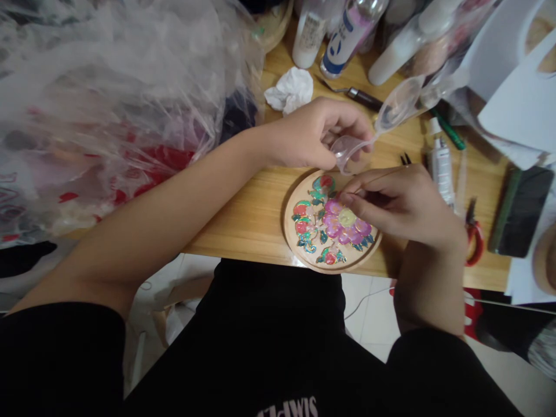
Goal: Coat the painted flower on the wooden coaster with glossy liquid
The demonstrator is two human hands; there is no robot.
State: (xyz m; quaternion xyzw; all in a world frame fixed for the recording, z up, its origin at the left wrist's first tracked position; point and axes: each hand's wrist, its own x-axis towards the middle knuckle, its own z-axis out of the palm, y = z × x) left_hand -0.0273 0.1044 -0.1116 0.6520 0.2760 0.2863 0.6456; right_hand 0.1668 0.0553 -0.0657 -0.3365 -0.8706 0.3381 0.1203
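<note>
My left hand [321, 132] curls around a small clear plastic cup-like piece [346, 149], its fingers closed on the rim. A larger clear plastic scoop shape [400, 104] extends from it to the right; I cannot tell if they are joined. My right hand [397, 200] pinches a thin golden wire [393, 172] over the upper right of a round wooden plaque [292, 240]. The plaque carries a raised, gold-outlined floral design with a purple flower [343, 225], red fruits and green leaves. The wire's lower tip is hidden by my fingers.
Crumpled white tissue [292, 90], a dark-handled tool [364, 98] and several bottles [310, 37] stand or lie beyond my hands. To the right are a white tube [442, 165], red-handled pliers [475, 240] and a dark phone-like slab [523, 211]. Large plastic bags [130, 87] crowd the left.
</note>
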